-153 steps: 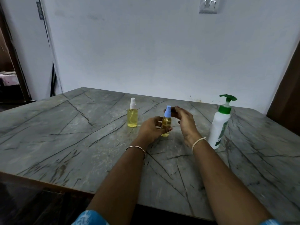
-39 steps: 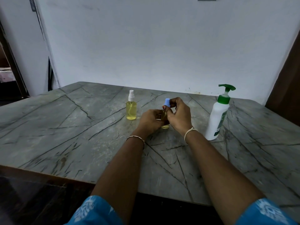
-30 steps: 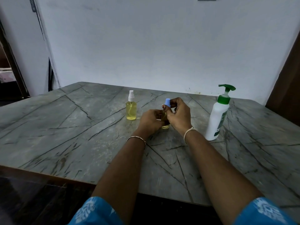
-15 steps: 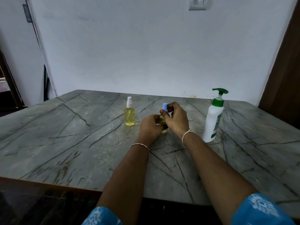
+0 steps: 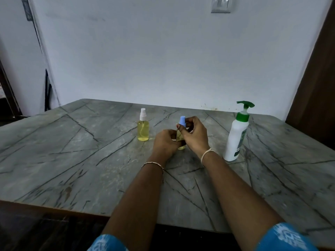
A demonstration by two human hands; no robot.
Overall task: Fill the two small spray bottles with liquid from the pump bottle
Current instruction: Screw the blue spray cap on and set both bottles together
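A small spray bottle with a blue cap [image 5: 181,123] and yellow liquid stands on the table's middle. My left hand [image 5: 164,142] grips its body from the left. My right hand [image 5: 194,135] pinches the blue cap from the right, thumb and fingers around its neck. A second small spray bottle with a white cap [image 5: 143,128], also holding yellow liquid, stands upright to the left, untouched. The white pump bottle with a green pump [image 5: 236,134] stands upright to the right of my right wrist.
The grey marble-patterned table [image 5: 72,160] reaches a white wall at the back. A dark wooden panel [image 5: 315,91] stands at the right, a doorway at the far left. The table's front edge runs below my forearms.
My right hand has come onto the blue cap since the oldest frame and stays pinched there. The camera view shifted slightly; the bottles have not moved on the table.
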